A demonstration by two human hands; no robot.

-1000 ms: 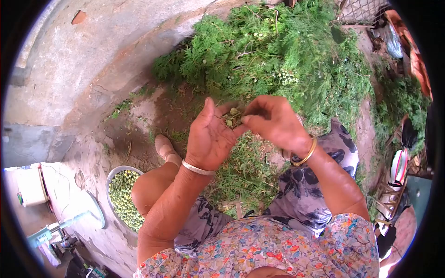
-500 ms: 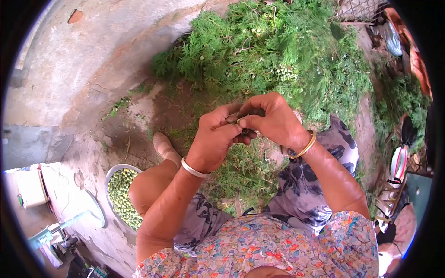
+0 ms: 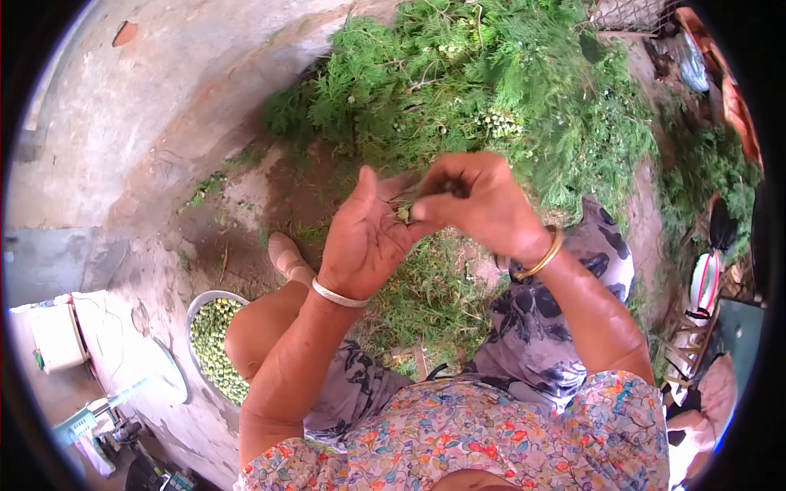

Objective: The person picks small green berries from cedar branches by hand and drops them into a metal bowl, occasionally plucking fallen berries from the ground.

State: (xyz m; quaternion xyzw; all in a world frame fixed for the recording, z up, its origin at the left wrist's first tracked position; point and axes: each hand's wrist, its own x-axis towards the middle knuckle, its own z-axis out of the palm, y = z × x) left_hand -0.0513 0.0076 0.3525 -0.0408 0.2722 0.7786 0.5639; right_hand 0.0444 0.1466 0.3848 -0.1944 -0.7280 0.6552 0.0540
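Observation:
My left hand is turned palm up, with its thumb raised and its fingers stretched out towards the right. A small green piece of plant lies at its fingers, too small to tell exactly what it is. My right hand is slightly blurred, its fingers curled and its thumb tip against that green piece. By my left knee, a round metal basin holds many small green cones. Beyond the hands lies a large heap of cut evergreen branches, with pale green cones among the foliage.
Loose green sprigs cover the ground between my legs. A concrete wall rises at the left. A pale blue fan lies at the lower left, near a white box. Bags and a blue-green board are at the right.
My left hand has opened from a closed grip and turned its palm up. My right hand stays close to it, with its thumb now at the left fingers.

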